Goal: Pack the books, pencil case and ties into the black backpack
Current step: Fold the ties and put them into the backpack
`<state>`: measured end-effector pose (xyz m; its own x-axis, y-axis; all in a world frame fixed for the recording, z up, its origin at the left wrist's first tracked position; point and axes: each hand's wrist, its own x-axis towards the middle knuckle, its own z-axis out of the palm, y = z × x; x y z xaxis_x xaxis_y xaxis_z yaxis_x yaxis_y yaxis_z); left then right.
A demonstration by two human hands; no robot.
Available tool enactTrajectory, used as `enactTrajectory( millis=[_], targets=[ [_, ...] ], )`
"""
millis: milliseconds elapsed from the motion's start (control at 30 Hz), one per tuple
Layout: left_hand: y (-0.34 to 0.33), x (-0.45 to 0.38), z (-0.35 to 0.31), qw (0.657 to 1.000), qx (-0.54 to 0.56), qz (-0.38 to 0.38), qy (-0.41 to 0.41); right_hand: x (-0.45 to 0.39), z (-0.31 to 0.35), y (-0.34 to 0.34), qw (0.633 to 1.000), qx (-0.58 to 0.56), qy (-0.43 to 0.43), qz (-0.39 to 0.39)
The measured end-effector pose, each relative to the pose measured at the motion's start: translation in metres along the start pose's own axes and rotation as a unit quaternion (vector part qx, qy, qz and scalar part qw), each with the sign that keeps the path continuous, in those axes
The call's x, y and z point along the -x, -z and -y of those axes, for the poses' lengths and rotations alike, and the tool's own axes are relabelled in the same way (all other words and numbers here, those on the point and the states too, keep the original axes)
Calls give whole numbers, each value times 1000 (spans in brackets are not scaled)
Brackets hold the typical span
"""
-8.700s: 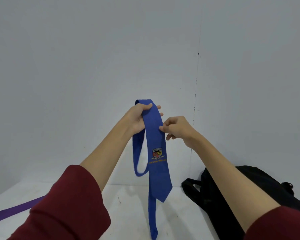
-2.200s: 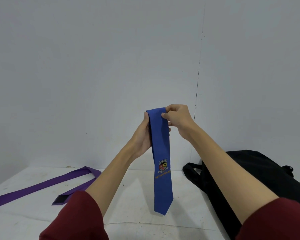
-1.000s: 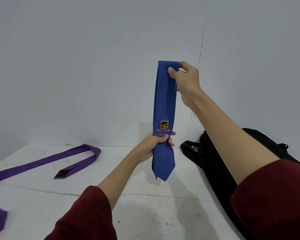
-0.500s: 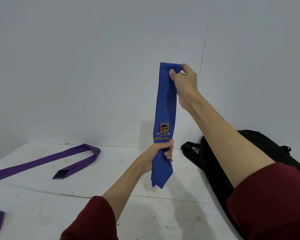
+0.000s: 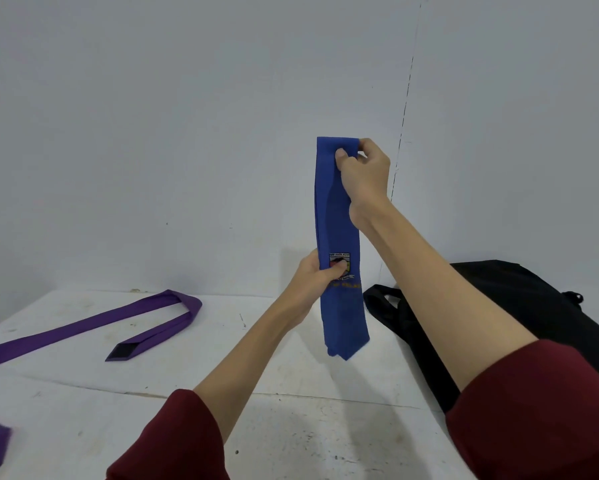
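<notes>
- Hands first: my right hand (image 5: 362,174) pinches the folded top of the blue tie (image 5: 338,216) between thumb and curled fingers, holding it high in front of the wall.
- My left hand (image 5: 317,275) grips the same tie lower down, at its embroidered crest (image 5: 339,263), thumb pressed over the front.
- Between the two hands the tie hangs upright in doubled layers, its pointed end dangling above the white table (image 5: 291,427), not touching it.
- Risk, as I judge it: the layers are held only by two pinches, so a loosened grip could let the fold slide open and the tail drop.
- The black backpack (image 5: 533,313) lies to the right, slumped; I cannot see an opening, so the tie may snag on its straps.
- A purple tie (image 5: 94,323) lies unpacked on the left of the table, well apart from the bag.
- No books or pencil case are in view.
</notes>
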<state>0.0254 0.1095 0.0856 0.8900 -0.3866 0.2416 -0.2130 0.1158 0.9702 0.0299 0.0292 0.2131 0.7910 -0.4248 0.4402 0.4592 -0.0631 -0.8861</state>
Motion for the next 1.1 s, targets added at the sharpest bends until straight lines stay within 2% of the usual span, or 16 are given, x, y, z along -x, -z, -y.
enactTrajectory(
  millis=[167, 367, 533, 700, 867, 933, 1033, 1100],
  targets=[
    [-8, 5, -7, 1000, 0, 1, -21, -4, 4, 3, 1000, -15, -2, -24],
    [-8, 13, -15, 998, 15, 60, -8, -13, 3, 10, 1000, -10, -9, -26],
    [4, 25, -18, 997, 15, 73, 28, -23, -8, 26, 998, 46, -19, -36],
    [19, 39, -26, 997, -5, 49, 61, -34, -40, 45, 992, 89, -72, -53],
    [26, 51, -26, 991, 15, 20, 131, -21, -88, 53, 984, 109, -129, -52],
    [26, 50, -27, 991, 17, -2, 131, -2, -116, 57, 969, 174, -173, 2],
    [30, 44, -37, 991, 15, -34, 126, 35, -143, 63, 918, 305, -207, 143],
    [34, 37, -45, 991, 5, -50, 127, 46, -144, 68, 929, 242, -196, 198]
  ],
)
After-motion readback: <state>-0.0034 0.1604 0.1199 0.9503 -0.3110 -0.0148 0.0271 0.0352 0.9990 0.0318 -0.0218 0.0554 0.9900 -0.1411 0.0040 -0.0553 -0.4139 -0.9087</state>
